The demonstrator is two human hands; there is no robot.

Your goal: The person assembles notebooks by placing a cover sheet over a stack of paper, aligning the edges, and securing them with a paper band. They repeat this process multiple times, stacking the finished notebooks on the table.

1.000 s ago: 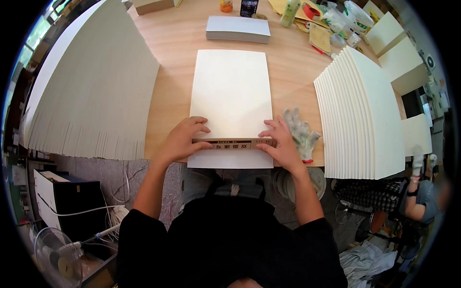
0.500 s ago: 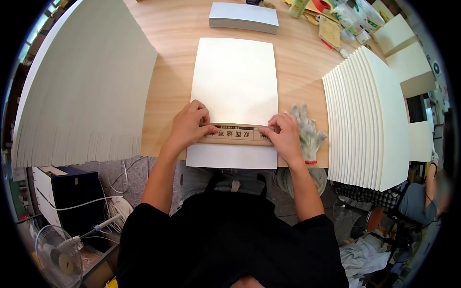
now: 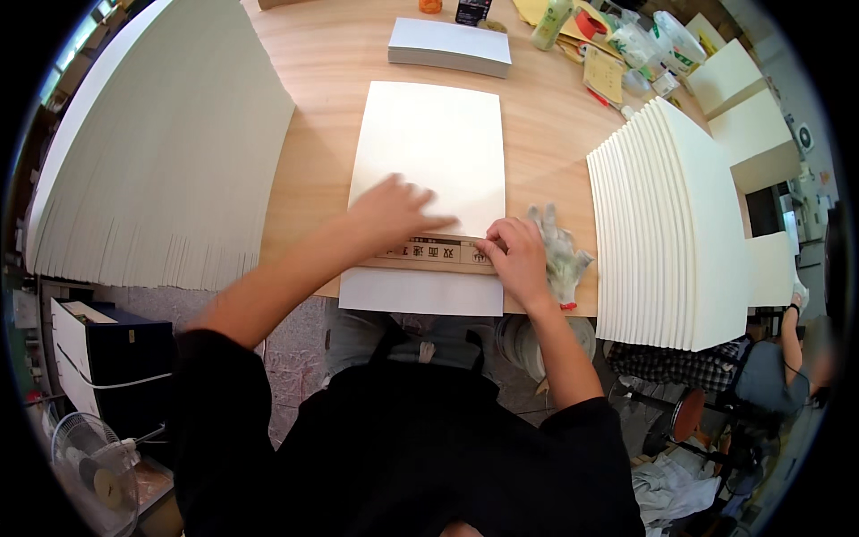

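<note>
A white paper pad (image 3: 429,152) lies before me on the wooden table, a brown printed paper band (image 3: 438,261) running across its near part. At the band's right end my right hand (image 3: 514,253) is closed, thumb and fingers pinching the edge. My left hand (image 3: 398,208) hovers over the paper just beyond the band, fingers apart and somewhat blurred, holding nothing. On the near side of the band, a white sheet end (image 3: 420,292) reaches the table's front edge. Whether the band goes round underneath cannot be seen.
A tall paper stack (image 3: 170,143) stands at left, a stack of white pads (image 3: 707,224) at right. Beside my right hand lies a grey glove (image 3: 561,255). Farther off are a low stack of cards (image 3: 447,40), a bottle (image 3: 552,22) and clutter. Another person (image 3: 774,376) sits at far right.
My left hand has let go of the band's left end and swung right, over the paper. My right hand stays at the band's right end.
</note>
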